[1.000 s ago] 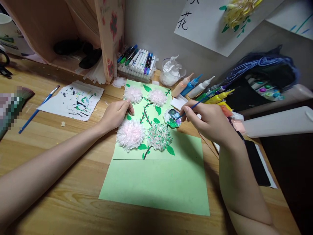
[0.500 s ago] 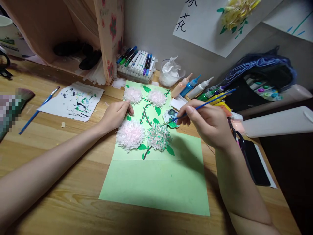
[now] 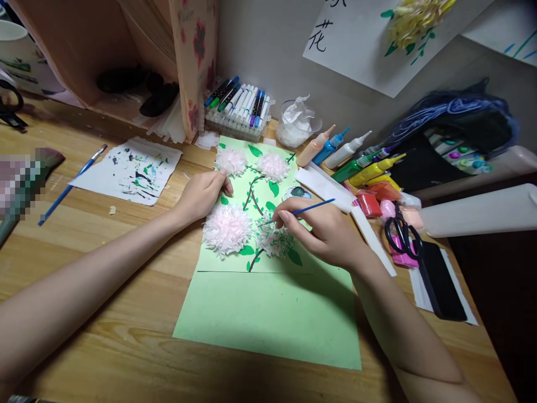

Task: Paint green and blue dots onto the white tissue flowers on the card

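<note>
My right hand (image 3: 312, 226) grips a thin blue paintbrush (image 3: 314, 207) slantwise, its tip at a ruffled paper flower (image 3: 272, 243) dabbed with green. This flower sits lower right on a light green sheet (image 3: 218, 263) with painted leaves and dark stems. Three pale pink ruffled flowers share the sheet; the nearest to my left hand are the lower left one (image 3: 226, 230) and the upper left one (image 3: 231, 162). Closed, with fingers curled, my left hand (image 3: 205, 193) rests on the sheet's left edge; whatever it may pinch is hidden. A paint palette (image 3: 297, 192) shows partly behind my right hand.
A larger green sheet (image 3: 268, 319) lies underneath. Left are a paint-stained cloth (image 3: 134, 170) and another blue brush (image 3: 69, 193). Behind stand a marker box (image 3: 239, 112), a tissue-filled cup (image 3: 296, 123) and paint bottles (image 3: 335, 151). Scissors (image 3: 403, 235) and a phone (image 3: 442, 285) lie right.
My right hand has moved left and down, bringing the brush from the palette side over the green-dabbed flower. My left hand stays in place. The view has shifted slightly.
</note>
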A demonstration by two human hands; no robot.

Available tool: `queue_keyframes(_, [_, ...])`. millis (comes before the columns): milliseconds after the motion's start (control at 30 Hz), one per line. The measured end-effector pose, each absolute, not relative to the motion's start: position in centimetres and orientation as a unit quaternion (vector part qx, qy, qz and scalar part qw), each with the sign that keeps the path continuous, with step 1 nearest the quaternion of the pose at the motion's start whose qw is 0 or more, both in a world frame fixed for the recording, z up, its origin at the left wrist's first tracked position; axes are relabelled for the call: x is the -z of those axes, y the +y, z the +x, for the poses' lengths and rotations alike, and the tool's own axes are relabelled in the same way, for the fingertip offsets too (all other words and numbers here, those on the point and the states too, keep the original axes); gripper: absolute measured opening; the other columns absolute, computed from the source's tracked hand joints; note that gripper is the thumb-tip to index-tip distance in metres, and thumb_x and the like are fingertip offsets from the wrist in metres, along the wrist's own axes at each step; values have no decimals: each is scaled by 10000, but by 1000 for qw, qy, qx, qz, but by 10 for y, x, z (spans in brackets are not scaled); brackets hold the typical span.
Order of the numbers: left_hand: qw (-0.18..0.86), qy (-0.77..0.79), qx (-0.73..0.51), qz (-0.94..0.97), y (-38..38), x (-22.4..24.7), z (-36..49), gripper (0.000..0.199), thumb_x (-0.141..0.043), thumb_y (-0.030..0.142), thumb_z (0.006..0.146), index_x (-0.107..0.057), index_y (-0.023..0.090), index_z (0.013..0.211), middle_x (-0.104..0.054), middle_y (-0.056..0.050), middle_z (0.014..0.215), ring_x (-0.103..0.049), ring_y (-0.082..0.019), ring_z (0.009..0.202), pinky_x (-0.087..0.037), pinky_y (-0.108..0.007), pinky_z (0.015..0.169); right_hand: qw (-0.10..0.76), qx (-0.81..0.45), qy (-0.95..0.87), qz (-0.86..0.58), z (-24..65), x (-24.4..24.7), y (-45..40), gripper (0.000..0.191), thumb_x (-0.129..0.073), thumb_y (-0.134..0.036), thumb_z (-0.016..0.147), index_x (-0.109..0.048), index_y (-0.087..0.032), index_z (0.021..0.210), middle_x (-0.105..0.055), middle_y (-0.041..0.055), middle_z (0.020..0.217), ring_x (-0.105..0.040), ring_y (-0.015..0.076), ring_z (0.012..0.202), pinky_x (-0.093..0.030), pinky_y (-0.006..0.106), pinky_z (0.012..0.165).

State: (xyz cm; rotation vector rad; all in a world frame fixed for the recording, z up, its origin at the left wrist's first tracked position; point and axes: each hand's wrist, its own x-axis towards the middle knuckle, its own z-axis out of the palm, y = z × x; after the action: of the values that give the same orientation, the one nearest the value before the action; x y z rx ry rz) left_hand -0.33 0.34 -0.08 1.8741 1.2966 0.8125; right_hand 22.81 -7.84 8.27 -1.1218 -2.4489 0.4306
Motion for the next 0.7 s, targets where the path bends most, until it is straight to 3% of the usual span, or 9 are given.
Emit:
queue_keyframes(133, [354, 500, -317, 724, 3, 0, -3, 514, -305, 407, 988, -652, 209, 665, -725, -39, 747, -638, -184, 741, -455, -283, 732, 234, -157, -878, -386, 227, -83, -79, 248, -393, -215, 1004, -606, -171, 883, -708, 53, 790, -654, 147, 718, -466, 250, 675])
queue_keyframes(700, [357, 500, -310, 725, 4, 1, -4, 505, -294, 422, 980, -637, 217, 672, -721, -50, 767, -623, -198, 751, -438, -304, 738, 211, -131, -888, -387, 227, -77, -78, 230, -408, -234, 998, -612, -183, 904, -727, 71, 815, -679, 178, 752, -503, 285, 696])
